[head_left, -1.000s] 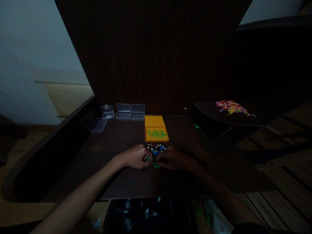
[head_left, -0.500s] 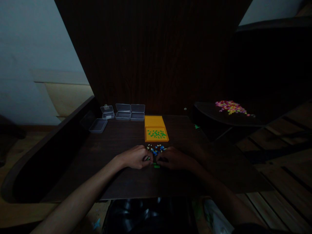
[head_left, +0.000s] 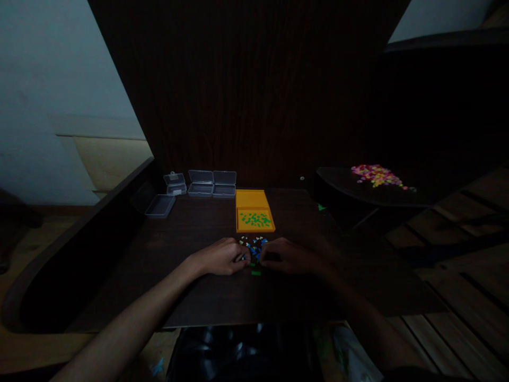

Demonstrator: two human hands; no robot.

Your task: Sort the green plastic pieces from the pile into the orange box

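My left hand point(head_left: 226, 257) rests on the dark table with its fingers curled in a pinch; whatever lies between the fingertips is too small to make out. Facing it, my right hand point(head_left: 284, 255) is also pinched, its fingertips down at the pieces and partly hidden. Between and behind the hands lie small blue and pale pieces point(head_left: 254, 246), loosely scattered. A green piece point(head_left: 256, 273) lies on the near side of the fingertips. Just beyond the scatter, an open yellow box point(head_left: 250, 199) holds several small green pieces point(head_left: 255, 218).
Clear plastic cases point(head_left: 212, 189) with raised lids stand along the back, left of the yellow box. Another clear case point(head_left: 160, 206) lies further left. A heap of pink and yellow pieces point(head_left: 377, 175) sits on a raised dark shelf at right. A dark panel point(head_left: 254, 95) rises behind.
My right hand has shifted slightly right, widening the gap between the fingertips and showing more of the blue pieces. My left hand stays nearly in place.
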